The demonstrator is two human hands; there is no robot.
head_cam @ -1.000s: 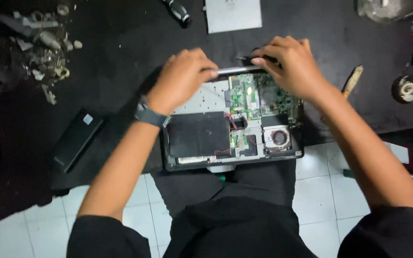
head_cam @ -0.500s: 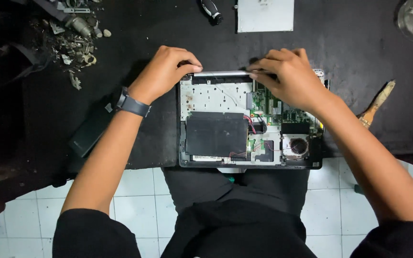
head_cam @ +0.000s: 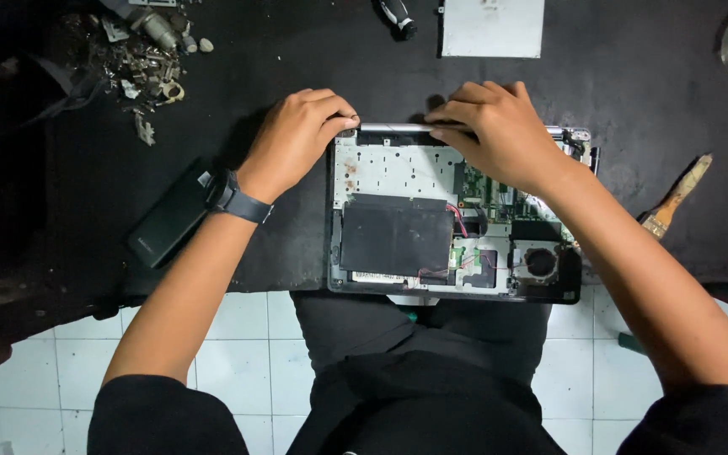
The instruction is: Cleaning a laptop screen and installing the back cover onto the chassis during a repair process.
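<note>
Hands point(head_cam: 297, 139) on opened laptop point(head_cam: 398, 168), brush point(head_cam: 676, 198) nearby

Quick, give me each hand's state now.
Left hand: fingers curled, gripping the opened laptop's far left corner.
Right hand: pressed on its far edge; grip cannot be told.

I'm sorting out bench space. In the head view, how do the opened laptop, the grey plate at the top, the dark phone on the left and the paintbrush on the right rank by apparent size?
Largest to smallest:
1. opened laptop
2. grey plate
3. dark phone
4. paintbrush
The plate is cut by the frame edge, so its place above the phone is unsure.
</note>
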